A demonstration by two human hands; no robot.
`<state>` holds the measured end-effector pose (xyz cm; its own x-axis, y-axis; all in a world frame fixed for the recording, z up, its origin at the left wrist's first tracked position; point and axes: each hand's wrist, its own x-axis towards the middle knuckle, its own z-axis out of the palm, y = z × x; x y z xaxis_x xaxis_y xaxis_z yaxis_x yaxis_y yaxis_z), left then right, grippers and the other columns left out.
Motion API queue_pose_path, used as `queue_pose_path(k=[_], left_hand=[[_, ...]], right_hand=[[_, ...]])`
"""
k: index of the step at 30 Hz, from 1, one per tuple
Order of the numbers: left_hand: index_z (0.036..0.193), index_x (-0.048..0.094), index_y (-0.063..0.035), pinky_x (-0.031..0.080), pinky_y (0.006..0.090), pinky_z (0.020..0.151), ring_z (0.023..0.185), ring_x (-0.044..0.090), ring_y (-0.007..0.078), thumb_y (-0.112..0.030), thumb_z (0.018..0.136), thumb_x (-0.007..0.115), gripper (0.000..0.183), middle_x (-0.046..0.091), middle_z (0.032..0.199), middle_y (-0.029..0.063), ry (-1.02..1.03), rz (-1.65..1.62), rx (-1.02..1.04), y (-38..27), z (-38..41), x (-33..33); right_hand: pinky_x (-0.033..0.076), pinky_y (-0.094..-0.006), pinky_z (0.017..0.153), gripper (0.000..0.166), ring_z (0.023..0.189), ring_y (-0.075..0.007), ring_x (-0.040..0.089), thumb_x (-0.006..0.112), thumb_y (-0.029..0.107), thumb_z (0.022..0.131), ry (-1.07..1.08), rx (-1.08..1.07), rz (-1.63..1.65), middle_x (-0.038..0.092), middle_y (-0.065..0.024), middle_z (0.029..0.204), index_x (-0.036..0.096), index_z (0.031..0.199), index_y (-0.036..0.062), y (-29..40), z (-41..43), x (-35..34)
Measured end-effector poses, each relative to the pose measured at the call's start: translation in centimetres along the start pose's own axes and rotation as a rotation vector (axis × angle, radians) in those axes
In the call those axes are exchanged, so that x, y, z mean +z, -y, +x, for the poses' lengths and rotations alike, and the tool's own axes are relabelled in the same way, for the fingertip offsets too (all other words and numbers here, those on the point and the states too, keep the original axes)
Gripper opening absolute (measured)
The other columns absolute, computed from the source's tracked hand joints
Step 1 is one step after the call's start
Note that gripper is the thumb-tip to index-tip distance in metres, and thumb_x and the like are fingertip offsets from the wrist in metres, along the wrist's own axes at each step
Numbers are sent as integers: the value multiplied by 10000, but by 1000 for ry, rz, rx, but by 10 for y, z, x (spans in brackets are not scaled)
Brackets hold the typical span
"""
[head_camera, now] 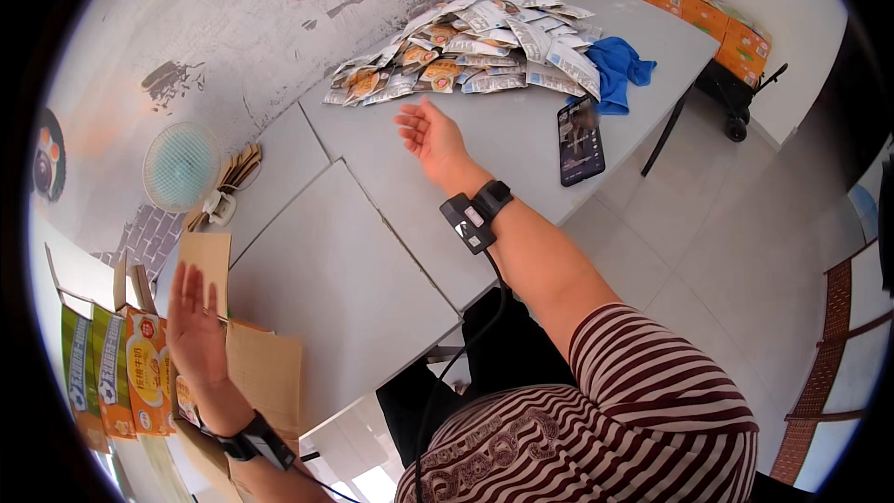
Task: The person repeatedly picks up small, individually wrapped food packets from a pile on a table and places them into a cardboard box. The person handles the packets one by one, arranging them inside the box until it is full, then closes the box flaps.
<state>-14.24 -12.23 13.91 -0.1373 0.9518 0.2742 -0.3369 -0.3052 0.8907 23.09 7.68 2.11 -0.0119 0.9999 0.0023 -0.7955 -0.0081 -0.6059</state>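
Observation:
My left hand [194,325] is raised at the left, fingers extended, beside the upright flap of an open cardboard box [264,370]; it holds nothing. Above the grey table [335,272], my right hand [434,136] hangs palm up with loosely curled fingers and nothing in it. Just beyond those fingers lies a wide pile of printed sachets [482,49], white, grey and orange. A blue cloth [618,73] touches the pile's right side. A smartphone [581,141] with a lit screen lies near the table's right edge. Each wrist wears a black strapped device with a cable.
A small round fan [181,166] stands by the wall, near folded cardboard [241,166] and a white plug adapter [220,208]. Printed cartons [147,370] stand at the left. Orange boxes [705,17] rest on a black wheeled trolley [726,87] beyond the table's right end.

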Motion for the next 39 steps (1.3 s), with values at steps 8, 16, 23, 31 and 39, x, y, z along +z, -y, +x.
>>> queue_pose_path(k=[8,16,23,31,39], left_hand=[[1236,460,14,413,343,954,1096,516,228,-250,946,429,393,559,1137,128,131,-226,-358,144,18,98],[1199,490,11,455,298,833,946,568,184,-283,928,483,400,607,988,89,130,118,-177,181,16,99],[1142,522,33,465,272,772,843,578,166,-284,920,503,388,621,897,85,145,91,-201,187,18,92],[1142,522,33,467,269,765,819,576,164,-292,922,493,394,615,887,88,137,13,-256,190,18,92],[1138,523,34,468,281,775,819,576,162,-299,917,495,400,612,898,97,164,13,-258,188,15,92]], right_hand=[[442,-225,537,335,607,-84,530,462,387,929,-252,-147,232,615,-20,793,580,956,75,22,18,-33],[428,-226,516,332,588,-83,514,454,375,934,-250,-186,187,601,-15,771,589,953,72,19,17,-30],[416,-227,515,300,587,-87,504,456,334,931,-406,-268,74,592,-27,759,583,946,62,21,26,-38],[380,-217,427,341,525,-98,505,416,356,944,-577,-386,489,574,-18,699,555,875,53,118,55,-81],[383,-213,428,464,508,-106,483,323,426,966,-670,-392,205,543,-15,618,532,778,57,154,69,-109]])
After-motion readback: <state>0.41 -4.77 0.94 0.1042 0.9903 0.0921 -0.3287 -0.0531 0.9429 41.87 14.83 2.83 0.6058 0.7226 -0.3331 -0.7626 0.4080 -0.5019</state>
